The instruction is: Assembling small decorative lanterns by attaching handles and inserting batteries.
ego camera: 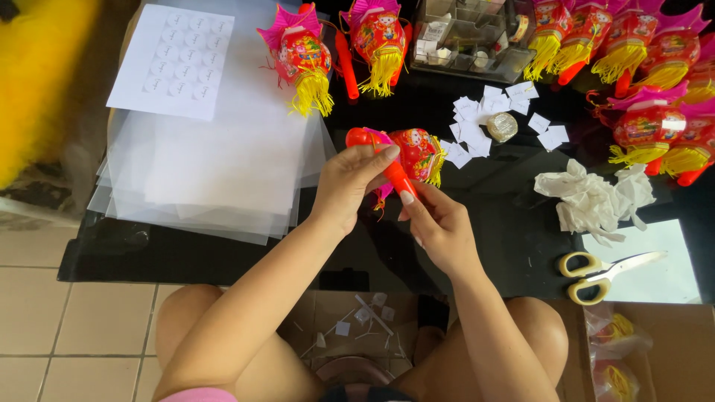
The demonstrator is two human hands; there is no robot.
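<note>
in hand: red-and-gold toy lantern with yellow tassel and orange plastic handle [406,160], above black tabletop [514,231] | left hand [350,186] grip clamped on handle | right hand [439,227] grip pinching handle's lower end | done: finished lanterns [633,45] stand in a row at back right, two more [339,45] back centre | left: judged mid-assembly; peeled white paper squares [477,123] just beyond it

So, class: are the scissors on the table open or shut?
Slightly open: the scissors lie flat, yellow handle loops a little apart, blades nearly together.

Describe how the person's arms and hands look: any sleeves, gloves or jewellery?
Both arms are bare, with no sleeves, gloves, watch or rings visible. The left hand and right hand have long, pale-polished nails. A bit of pink clothing shows at the frame's bottom.
</note>
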